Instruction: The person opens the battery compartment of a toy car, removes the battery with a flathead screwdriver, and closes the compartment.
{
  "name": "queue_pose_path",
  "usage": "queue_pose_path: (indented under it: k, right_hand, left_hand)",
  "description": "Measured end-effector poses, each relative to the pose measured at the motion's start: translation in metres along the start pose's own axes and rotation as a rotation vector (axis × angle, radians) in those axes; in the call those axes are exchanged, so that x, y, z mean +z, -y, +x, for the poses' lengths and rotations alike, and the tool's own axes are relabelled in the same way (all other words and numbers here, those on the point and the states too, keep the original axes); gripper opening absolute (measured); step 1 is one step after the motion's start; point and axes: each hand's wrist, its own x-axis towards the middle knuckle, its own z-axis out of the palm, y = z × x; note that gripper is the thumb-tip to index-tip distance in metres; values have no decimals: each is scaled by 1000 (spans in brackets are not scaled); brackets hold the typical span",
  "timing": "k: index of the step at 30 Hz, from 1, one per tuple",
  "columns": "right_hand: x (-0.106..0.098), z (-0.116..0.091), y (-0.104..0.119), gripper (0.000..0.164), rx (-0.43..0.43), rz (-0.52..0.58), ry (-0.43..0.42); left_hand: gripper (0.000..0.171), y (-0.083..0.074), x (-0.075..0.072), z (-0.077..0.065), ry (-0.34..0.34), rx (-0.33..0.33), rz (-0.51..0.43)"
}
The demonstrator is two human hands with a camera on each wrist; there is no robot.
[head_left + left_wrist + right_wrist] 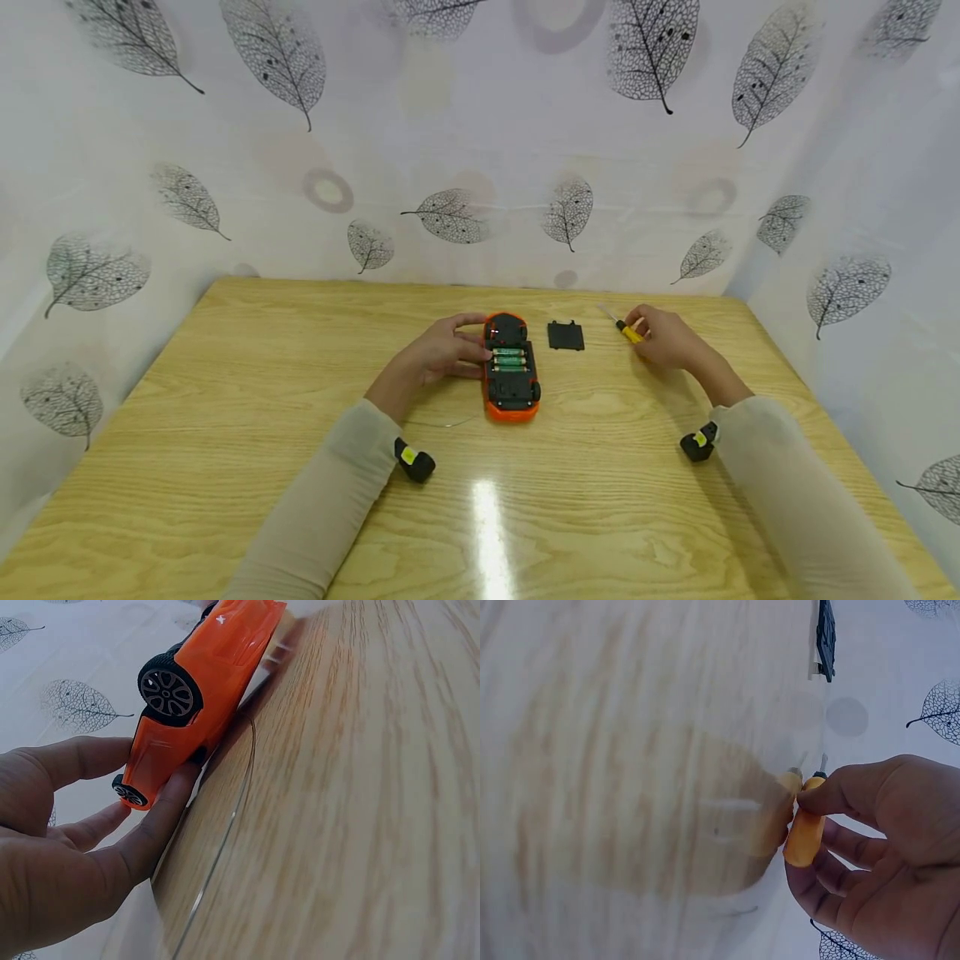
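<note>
An orange toy car (513, 412) lies upside down on the table, its black underside facing up. Green batteries (510, 361) sit side by side in its uncovered compartment. My left hand (448, 350) grips the car's side at the far end; in the left wrist view its thumb and fingers hold the orange body (225, 656) near a wheel. Right of the car lies a black battery cover (566, 336) with small tabs. Farther right, my right hand (666, 335) pinches the yellow handle of a screwdriver (807, 829) between thumb and fingers, its shaft pointing away to the far left.
The wooden table (585, 500) has a glossy surface with reflections. A thin curved line (217, 862) runs across it near the left hand. Leaf-patterned cloth (480, 142) hangs behind and at both sides. Small black cameras (416, 462) are strapped at both wrists.
</note>
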Motion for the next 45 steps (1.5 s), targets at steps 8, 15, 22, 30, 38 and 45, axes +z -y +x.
queue_pose_path:
  k: [8,15,22,30,38,45]
  right_hand:
    - [4,4,-4,40,-44,-55,8]
    - [4,3,-1,34,-31,-99,-5]
    - [3,0,1,34,1,-171,-40]
    - [9,3,-2,32,44,-214,-63]
    - [12,8,6,36,14,-210,-63]
    - [15,9,18,30,-11,-201,-17]
  left_hand:
    - [77,1,0,0,4,4,3]
    - [76,1,0,0,0,7,4]
    - [77,-1,0,0,2,1,-7]
    - [76,-1,1,0,-5,-6,-10]
    - [76,-1,1,0,-13,-18,-23]
    - [76,-3,1,-1,-13,-27,-13]
